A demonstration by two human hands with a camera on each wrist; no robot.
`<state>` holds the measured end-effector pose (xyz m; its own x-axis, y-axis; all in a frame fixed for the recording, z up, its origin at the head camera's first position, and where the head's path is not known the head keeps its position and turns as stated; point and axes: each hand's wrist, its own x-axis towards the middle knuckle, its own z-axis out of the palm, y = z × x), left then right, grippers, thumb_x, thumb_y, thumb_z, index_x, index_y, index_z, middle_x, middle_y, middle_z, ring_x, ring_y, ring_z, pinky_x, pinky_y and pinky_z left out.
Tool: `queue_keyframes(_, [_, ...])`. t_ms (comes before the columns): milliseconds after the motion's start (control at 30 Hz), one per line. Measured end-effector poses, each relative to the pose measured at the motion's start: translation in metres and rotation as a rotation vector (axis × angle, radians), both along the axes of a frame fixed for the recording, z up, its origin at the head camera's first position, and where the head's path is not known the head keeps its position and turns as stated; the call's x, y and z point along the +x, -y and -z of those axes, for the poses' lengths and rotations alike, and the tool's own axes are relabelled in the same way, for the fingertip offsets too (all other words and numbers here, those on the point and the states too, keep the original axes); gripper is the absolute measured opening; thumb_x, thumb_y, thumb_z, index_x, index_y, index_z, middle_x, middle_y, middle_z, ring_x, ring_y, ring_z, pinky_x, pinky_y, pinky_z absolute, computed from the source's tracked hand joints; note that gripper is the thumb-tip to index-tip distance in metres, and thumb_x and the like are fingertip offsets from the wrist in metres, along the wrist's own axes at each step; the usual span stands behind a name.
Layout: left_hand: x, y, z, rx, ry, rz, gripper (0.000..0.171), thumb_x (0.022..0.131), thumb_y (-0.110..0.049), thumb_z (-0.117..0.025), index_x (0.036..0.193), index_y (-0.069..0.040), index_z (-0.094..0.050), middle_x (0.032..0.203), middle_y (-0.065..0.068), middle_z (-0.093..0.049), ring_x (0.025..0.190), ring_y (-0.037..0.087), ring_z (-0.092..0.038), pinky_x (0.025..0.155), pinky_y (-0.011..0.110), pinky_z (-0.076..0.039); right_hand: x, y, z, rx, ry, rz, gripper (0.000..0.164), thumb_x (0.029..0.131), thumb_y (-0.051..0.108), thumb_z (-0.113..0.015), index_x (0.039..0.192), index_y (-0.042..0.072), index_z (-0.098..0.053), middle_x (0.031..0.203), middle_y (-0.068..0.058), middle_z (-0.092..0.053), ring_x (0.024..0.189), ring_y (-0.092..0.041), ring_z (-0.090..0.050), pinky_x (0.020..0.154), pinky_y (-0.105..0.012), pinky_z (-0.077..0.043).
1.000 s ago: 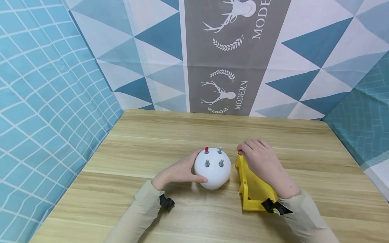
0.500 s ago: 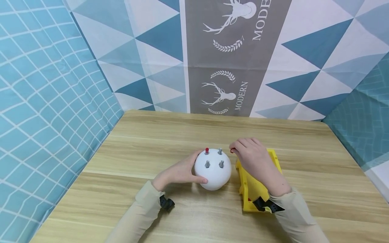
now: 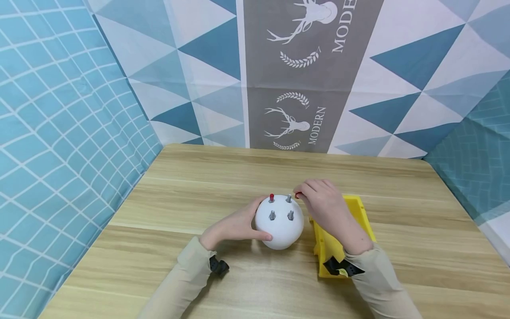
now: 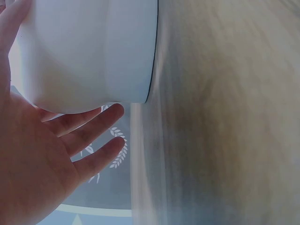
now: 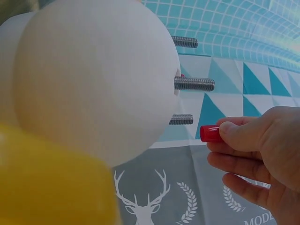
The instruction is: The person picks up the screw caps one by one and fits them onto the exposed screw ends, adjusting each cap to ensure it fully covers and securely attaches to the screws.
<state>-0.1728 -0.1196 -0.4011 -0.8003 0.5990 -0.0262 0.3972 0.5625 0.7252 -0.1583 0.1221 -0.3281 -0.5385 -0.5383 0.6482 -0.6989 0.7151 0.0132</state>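
A white rounded body (image 3: 279, 232) sits on the table, with three bare threaded bolts (image 5: 194, 84) standing out of it and a red cap on a further one (image 3: 272, 198). My left hand (image 3: 237, 223) holds the body from its left side, the thumb in front and the fingers around the back. In the left wrist view some fingertips (image 4: 112, 112) lie beside its lower wall. Between thumb and fingers, my right hand (image 3: 324, 210) pinches another hollow red cap (image 5: 211, 133). Its open end faces toward a nearby bolt (image 3: 289, 199), apart from it.
A yellow tray (image 3: 324, 269) lies right of the white body, partly under my right forearm. It also shows blurred and close in the right wrist view (image 5: 51, 180). The wood-grain table (image 3: 191, 177) meets a patterned cloth (image 3: 215, 88) at the back.
My right hand has moved left and slightly away from the yellow tray's far corner, carrying the red cap close to the far-right bolt. The left hand and the white body have stayed in place.
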Motion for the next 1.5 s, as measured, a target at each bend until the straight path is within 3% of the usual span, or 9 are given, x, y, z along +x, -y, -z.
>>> queue_keyframes(300, [0.000,-0.001,0.000,0.006,0.002,0.005,0.103,0.066,-0.057,-0.072,0.144,-0.024,-0.013,0.140,-0.002,-0.033,0.122,0.012,-0.040,0.100,0.038,-0.035,-0.002,0.005,0.000,0.020,0.009,-0.010,0.019,0.073,0.001,-0.073,0.090,0.008,-0.068,0.086,-0.002,-0.063,0.084,-0.021,-0.060,0.077,-0.034,-0.048])
queue_keyframes(867, [0.000,-0.001,-0.001,0.031,0.005,0.018,0.102,0.066,-0.056,-0.072,0.144,-0.024,-0.014,0.138,-0.004,-0.034,0.120,0.011,-0.041,0.099,0.037,-0.036,-0.008,0.011,0.004,-0.030,0.026,-0.027,0.010,0.077,0.005,-0.071,0.086,0.009,-0.067,0.084,-0.001,-0.063,0.083,-0.019,-0.059,0.076,-0.032,-0.047])
queue_keyframes(1500, [-0.001,0.000,-0.001,0.021,-0.012,0.021,0.103,0.066,-0.059,-0.070,0.144,-0.024,-0.013,0.140,-0.004,-0.033,0.120,0.011,-0.041,0.099,0.037,-0.037,-0.009,0.014,0.006,-0.042,0.043,-0.047,0.012,0.075,0.003,-0.071,0.085,0.008,-0.067,0.083,-0.001,-0.062,0.082,-0.020,-0.058,0.077,-0.033,-0.047])
